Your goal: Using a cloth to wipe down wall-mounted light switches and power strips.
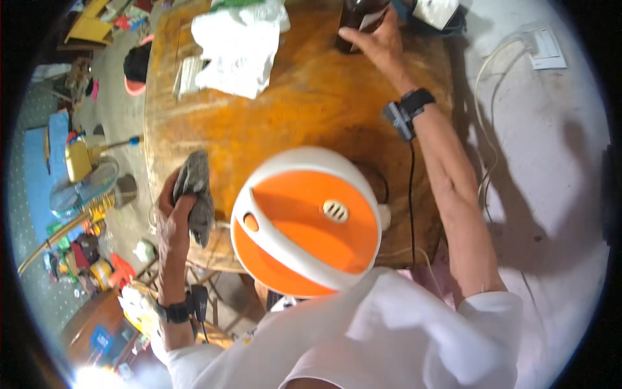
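My left hand (177,202) grips a crumpled grey cloth (197,199) by the left edge of the wooden table (316,116). At the far right of the tabletop, my right hand (381,41) is around a dark brown bottle or jar (357,22), its top cut off by the picture's edge. Between my forearms stands a rice cooker with an orange and white lid (306,223), close to my body. The lid is down, with a white handle across it and a small slotted vent (336,211).
A white plastic bag (238,53) lies on the table's far left part. Beyond my right hand is a dark item with a white top (435,12). A black cable (412,194) hangs from my right wrist device. Left on the floor are a fan (85,187) and clutter.
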{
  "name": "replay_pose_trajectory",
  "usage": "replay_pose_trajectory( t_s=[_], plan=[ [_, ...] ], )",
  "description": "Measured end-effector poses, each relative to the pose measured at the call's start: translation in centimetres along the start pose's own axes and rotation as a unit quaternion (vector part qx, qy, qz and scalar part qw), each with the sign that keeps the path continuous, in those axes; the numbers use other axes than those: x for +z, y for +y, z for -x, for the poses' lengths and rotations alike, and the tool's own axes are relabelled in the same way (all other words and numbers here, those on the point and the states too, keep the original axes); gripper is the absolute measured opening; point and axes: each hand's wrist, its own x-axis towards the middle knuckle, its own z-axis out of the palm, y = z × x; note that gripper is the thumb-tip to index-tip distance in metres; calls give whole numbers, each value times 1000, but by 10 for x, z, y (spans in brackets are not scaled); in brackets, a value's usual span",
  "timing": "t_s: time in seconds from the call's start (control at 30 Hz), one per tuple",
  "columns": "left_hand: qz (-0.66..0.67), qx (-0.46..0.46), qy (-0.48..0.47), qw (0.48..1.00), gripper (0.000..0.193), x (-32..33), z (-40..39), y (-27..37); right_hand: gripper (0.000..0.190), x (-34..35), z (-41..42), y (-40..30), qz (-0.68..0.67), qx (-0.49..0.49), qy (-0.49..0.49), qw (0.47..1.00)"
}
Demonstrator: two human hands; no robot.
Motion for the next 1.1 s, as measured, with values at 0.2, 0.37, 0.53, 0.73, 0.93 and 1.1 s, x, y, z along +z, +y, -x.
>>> replay_pose_trajectory(
  t_s=[0.2, 0.37, 0.53, 0.73, 0.93, 1.1],
  plan=[
    [79, -94, -15, 992, 51, 16, 7, -36, 76, -8, 13, -6, 73, 28, -29, 997],
    [123, -148, 2, 981, 46, 21, 31, -66, 72, -10, 99, -45, 63, 255, -86, 961],
    [189, -178, 5, 966, 45, 26, 28, -52, 52, -65, 196, -101, 177, 358, -158, 903],
    [26, 33, -76, 996, 52, 11, -45, 40, 39, -78, 242, -67, 376, 160, -77, 909],
    [-54, 182, -298, 936, 51, 149, -60, 197, 52, -95, 274, -44, 437, 70, -178, 879],
    [-79, 329, -293, 894, 47, 267, -73, 249, 32, -93, 266, -38, 435, -4, -121, 892]
  ],
)
